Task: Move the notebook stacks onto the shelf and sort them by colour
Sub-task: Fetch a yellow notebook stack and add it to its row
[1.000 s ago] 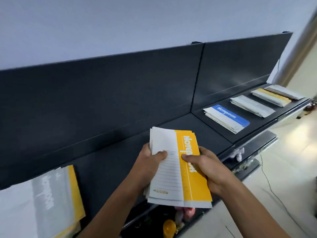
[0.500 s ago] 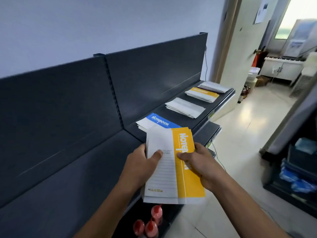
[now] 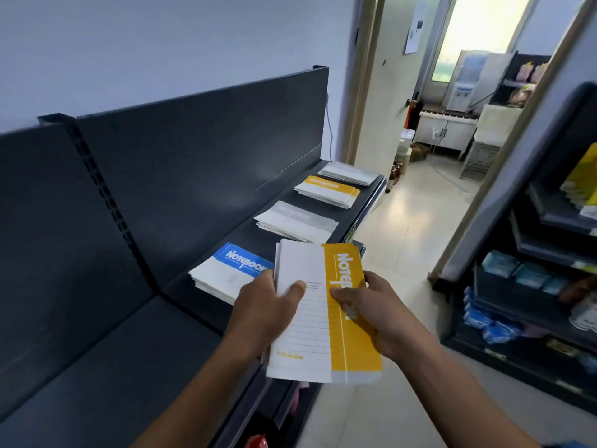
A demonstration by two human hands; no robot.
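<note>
1. A stack of notebooks [image 3: 318, 334] is held in both hands just off the front edge of the shelf [image 3: 97, 350], level with its top board; the top cover is white and lined, with a yellow band down its right side.
2. The left hand [image 3: 265, 308] grips the stack's left edge; its thumb lies across the white part of the cover and its fingers go underneath, out of sight.
3. The right hand [image 3: 371, 313] grips the right edge the same way, thumb pressed on the yellow band (it hides part of the printed word there).
4. Four more stacks lie flat in a row on the right-hand section of the shelf, each apart from the next; nearest is the blue stack [image 3: 226, 270], then the pale grey stack [image 3: 297, 221], then the yellow stack [image 3: 326, 190], and last the far grey stack [image 3: 349, 173] at the shelf's end.
5. The held stack's far left corner overlaps the blue stack in view; whether they touch cannot be told.
6. A dark back panel [image 3: 193, 156] rises behind the shelf; a slotted upright [image 3: 106, 205] splits it into two sections.
7. To the right stands a second rack [image 3: 523, 240] carrying blue packets [image 3: 513, 273]; a red cap [image 3: 256, 442] shows at the bottom edge; beyond a doorway is a white cabinet [image 3: 442, 132].
</note>
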